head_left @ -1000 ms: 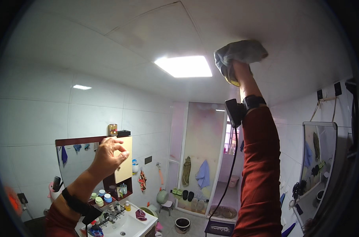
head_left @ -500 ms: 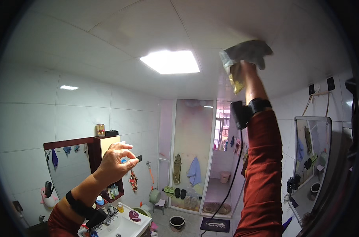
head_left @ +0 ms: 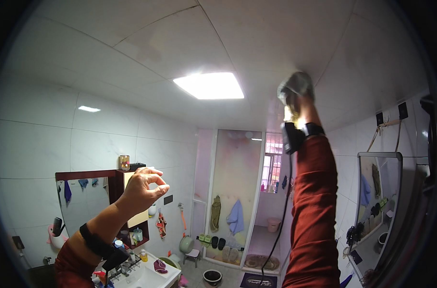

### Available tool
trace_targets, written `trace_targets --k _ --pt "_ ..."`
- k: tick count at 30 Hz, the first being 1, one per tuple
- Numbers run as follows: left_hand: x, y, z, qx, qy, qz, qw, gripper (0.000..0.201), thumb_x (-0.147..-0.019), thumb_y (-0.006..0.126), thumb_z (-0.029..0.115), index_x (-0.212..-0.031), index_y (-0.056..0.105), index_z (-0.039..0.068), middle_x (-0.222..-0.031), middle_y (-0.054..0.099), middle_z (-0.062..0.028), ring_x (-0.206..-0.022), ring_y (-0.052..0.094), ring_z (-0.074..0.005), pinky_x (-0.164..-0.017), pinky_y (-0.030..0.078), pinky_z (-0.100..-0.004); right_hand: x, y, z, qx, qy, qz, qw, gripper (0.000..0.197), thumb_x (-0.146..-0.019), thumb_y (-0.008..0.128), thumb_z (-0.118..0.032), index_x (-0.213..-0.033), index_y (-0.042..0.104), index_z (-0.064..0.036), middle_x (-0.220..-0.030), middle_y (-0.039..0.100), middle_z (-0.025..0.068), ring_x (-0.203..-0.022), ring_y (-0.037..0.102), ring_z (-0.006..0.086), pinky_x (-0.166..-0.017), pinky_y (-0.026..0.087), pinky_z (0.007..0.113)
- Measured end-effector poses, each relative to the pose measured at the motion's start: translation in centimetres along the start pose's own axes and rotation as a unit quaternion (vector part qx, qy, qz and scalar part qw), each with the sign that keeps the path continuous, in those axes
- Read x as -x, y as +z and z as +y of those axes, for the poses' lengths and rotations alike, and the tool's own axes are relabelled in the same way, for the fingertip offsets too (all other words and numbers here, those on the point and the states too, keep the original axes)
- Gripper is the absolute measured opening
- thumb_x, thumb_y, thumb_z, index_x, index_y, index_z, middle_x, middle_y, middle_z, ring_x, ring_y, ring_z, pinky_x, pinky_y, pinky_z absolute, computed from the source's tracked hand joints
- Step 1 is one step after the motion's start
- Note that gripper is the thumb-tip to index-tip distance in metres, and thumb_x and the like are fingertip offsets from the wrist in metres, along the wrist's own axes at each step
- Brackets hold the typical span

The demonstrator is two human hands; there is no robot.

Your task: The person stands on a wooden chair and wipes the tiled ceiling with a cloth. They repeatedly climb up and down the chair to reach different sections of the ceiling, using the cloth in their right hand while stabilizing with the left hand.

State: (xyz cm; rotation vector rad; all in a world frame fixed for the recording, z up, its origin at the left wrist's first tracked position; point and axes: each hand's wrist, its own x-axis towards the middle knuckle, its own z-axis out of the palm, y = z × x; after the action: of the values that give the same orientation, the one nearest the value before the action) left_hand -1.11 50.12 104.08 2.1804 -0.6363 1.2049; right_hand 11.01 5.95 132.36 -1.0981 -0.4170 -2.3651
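My right hand is stretched up to the ceiling at the upper right, closed on a crumpled grey cloth. The cloth lies against the ceiling panel, smeared by motion, and hides most of the fingers. A yellowish part hangs below it near the wrist. My left hand is raised at the lower left, in front of the wall cabinet. Its thumb and a finger bend together into a ring, with nothing seen between them.
A lit square lamp sits in the ceiling left of the cloth. Below left are a mirror and a washbasin. A framed mirror hangs at right. A black bucket and a stool stand on the floor.
My right hand has drawn the cloth down in the picture and nearer to the wall side; the cloth looks more bunched. The view has tilted up slightly. My left hand keeps its pose.
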Motion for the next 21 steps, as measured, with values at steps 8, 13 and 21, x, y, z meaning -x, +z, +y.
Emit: trace_targets --k 8,13,21 --pt "1.0 -0.6 1.4 -0.037 0.021 0.022 0.999 0.021 -0.078 0.073 0.024 -0.076 0.07 0.004 -0.106 0.064 -0.0179 -0.11 0.055 -0.0315 -0.097 0.041 -0.0421 5.1 8.1 -19.3 -0.146 -0.075 -0.023 0.986 0.083 -0.077 0.063 -0.04 -0.142 0.028 -0.0015 -0.136 0.043 0.0228 -0.126 0.041 0.0387 -0.11 0.022 0.056" --pt "4.4 -3.4 1.2 -0.086 0.005 0.044 0.995 0.018 -0.079 0.072 0.022 -0.077 0.071 0.005 -0.106 0.064 -0.0172 -0.109 0.055 -0.031 -0.096 0.042 -0.0434 4.9 8.2 -19.4 -0.081 -0.043 -0.066 0.994 0.084 -0.076 0.063 -0.039 -0.142 0.028 -0.0021 -0.136 0.044 0.0224 -0.126 0.042 0.0389 -0.11 0.021 0.056" --pt "7.7 -9.2 0.9 -0.133 -0.054 0.081 0.986 0.017 -0.079 0.072 0.02 -0.078 0.068 0.004 -0.109 0.063 -0.0162 -0.114 0.053 -0.0317 -0.097 0.042 -0.0435 5.9 9.4 -23.7 -0.223 0.039 0.069 0.972 0.085 -0.074 0.064 -0.038 -0.143 0.028 -0.0031 -0.134 0.047 0.0217 -0.125 0.043 0.0393 -0.11 0.02 0.057"
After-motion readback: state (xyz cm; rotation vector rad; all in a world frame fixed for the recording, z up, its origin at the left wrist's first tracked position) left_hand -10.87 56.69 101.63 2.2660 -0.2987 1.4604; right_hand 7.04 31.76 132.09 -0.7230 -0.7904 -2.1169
